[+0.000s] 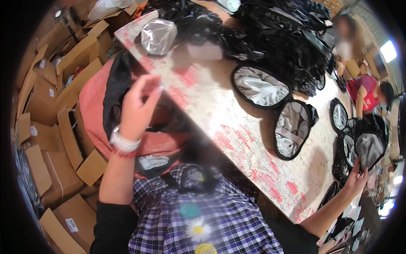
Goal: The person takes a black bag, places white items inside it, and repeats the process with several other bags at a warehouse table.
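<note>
My left hand (142,101), blurred, hovers above a pink fabric bag (92,95) with a black edge band. Its thumb and fingers are apart, and nothing shows between them. A white watch (125,139) and a red band circle that wrist. Far to the right, my right hand (356,177) has its fingers at the lower edge of a black-rimmed grey fabric piece (369,147) and appears to pinch it. Two similar oval black-rimmed pieces with pale lining, one (261,87) farther back and one (291,133) nearer, lie on the worktable (203,108).
A heap of shiny black pieces (269,41) covers the table's far side. A clear plastic-covered round item (158,36) sits at the left corner. Open cardboard boxes (47,165) crowd the left. One person (363,92) in red bends at the right; another stands behind the heap.
</note>
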Tool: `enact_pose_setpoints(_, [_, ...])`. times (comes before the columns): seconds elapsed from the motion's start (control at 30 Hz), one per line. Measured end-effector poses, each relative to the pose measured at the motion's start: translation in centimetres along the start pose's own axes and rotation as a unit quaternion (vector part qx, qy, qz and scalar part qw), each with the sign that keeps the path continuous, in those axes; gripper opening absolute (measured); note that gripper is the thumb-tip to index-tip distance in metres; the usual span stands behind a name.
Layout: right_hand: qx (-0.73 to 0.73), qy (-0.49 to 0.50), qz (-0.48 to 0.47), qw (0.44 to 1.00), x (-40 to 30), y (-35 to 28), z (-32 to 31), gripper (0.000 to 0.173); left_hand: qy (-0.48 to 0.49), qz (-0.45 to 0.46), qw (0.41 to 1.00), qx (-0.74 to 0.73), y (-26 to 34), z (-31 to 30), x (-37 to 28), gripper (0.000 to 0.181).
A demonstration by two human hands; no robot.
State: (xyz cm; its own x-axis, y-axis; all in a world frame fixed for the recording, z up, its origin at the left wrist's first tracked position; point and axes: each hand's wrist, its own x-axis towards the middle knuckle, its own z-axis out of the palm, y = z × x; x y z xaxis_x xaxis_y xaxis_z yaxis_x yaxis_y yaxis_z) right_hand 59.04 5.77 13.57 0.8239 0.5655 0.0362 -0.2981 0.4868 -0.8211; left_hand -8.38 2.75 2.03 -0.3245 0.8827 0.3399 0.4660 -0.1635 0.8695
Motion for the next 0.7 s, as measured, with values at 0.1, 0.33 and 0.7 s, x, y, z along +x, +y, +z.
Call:
enact_pose_setpoints(0.1, [-0.244, -0.101, -0.038, 0.964, -3.2, 8.3, -2.0, 0.045, -0.088, -0.075, 0.965, 0.236, -14.4, 2.4, -2.4, 0.027])
enact_pose_setpoints(0.33, [-0.373, -0.338, 0.056, 0.862, -16.5, 20.1, 2.4, 0.034, -0.380, -0.249, 0.797, 0.398, -17.0, 7.9, -5.0, 0.043])
enact_pose_setpoints(0.7, [-0.368, -0.439, 0.214, 0.791, -22.8, 17.3, 8.4, 0.036, 0.183, -0.255, 0.768, -0.558, -14.0, -0.4, -4.7, 0.038])
